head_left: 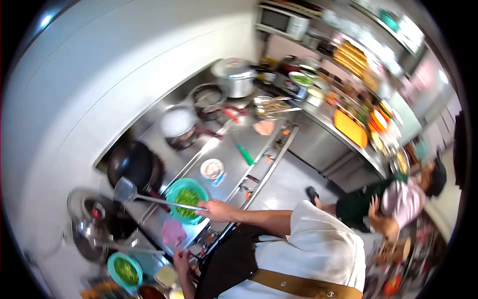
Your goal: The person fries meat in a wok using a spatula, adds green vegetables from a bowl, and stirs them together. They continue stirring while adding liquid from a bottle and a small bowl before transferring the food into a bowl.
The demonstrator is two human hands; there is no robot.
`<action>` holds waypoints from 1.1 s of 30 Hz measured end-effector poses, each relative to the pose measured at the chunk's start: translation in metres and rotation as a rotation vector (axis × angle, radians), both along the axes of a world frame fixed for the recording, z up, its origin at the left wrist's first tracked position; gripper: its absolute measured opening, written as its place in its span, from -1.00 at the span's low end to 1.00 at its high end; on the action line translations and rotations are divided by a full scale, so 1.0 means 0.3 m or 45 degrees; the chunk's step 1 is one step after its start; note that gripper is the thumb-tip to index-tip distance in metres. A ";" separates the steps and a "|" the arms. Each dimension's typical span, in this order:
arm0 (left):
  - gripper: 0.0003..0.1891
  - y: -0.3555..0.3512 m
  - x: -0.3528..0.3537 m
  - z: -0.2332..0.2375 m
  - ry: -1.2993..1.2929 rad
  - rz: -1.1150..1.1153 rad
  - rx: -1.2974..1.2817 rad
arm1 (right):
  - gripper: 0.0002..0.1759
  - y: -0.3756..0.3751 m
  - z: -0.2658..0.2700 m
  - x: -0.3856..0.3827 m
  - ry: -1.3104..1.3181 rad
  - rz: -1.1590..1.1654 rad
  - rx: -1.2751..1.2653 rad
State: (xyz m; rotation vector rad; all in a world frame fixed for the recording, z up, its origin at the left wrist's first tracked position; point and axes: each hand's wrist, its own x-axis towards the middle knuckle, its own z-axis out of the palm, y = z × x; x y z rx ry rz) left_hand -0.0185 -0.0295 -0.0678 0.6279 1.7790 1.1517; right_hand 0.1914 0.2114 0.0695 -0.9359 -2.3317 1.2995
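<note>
A metal wok spatula (pixel 125 190) is in my right hand (pixel 215 210), the fingers wrapped around the end of its handle. Its shaft crosses over a turquoise basin (pixel 173 188) of cut green vegetables (pixel 187 200), and its blade is near a black wok (pixel 130 162). My left hand (pixel 182 258) is curled closed near the front edge of the stove, below a pink cloth (pixel 173 232). Whatever those fingers hold, if anything, is too small to make out. A small white bowl (pixel 212 169) with pale contents sits beyond the basin, beside a blue-and-white item (pixel 219 179).
Two saucepans, one with white contents (pixel 178 121), and a large lidded pot (pixel 234 77) stand along the wall. A green-handled tool (pixel 245 155) lies on the steel counter. Another turquoise bowl (pixel 124 270) holds greens. A co-worker (pixel 393 199) stands at the right by a side counter.
</note>
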 end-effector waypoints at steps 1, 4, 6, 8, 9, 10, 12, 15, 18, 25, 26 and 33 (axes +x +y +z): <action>-0.90 0.039 -0.061 -0.095 -0.167 -0.066 0.190 | -0.62 -0.002 0.031 0.034 -0.037 -0.063 -0.055; -0.85 0.233 -0.124 -0.041 -0.230 -0.213 0.262 | -0.59 -0.008 0.053 0.107 -0.095 -0.209 -0.151; -0.77 0.349 -0.143 -0.004 -0.250 -0.067 0.194 | -0.59 -0.014 0.031 0.133 -0.093 -0.299 -0.092; -0.68 0.460 -0.149 0.059 -0.262 0.098 0.125 | -0.60 -0.019 0.015 0.157 -0.057 -0.350 -0.077; -0.59 0.517 -0.163 0.072 -0.465 0.182 0.097 | -0.60 -0.020 0.016 0.167 -0.032 -0.378 -0.044; -0.49 0.565 -0.168 0.083 -0.669 0.266 0.068 | -0.61 -0.021 0.018 0.177 -0.008 -0.407 -0.007; -0.39 0.645 -0.167 0.100 -0.720 0.222 0.081 | -0.60 -0.020 0.010 0.183 0.008 -0.422 0.009; -0.57 0.716 -0.254 -0.021 -1.083 0.118 0.208 | -0.60 -0.009 0.012 0.180 0.004 -0.412 0.010; -0.61 0.717 -0.210 0.050 -0.902 0.357 0.072 | -0.61 -0.012 0.059 0.185 0.015 -0.410 0.034; -0.64 0.636 -0.303 0.044 -0.802 0.394 0.075 | -0.60 -0.023 0.092 0.182 -0.054 -0.389 0.023; -0.64 0.631 -0.308 0.040 -0.802 0.392 0.042 | -0.60 -0.029 0.090 0.180 -0.052 -0.392 0.031; -0.62 0.634 -0.289 0.012 -0.800 0.383 0.135 | -0.60 -0.132 0.099 0.185 -0.119 -0.381 0.056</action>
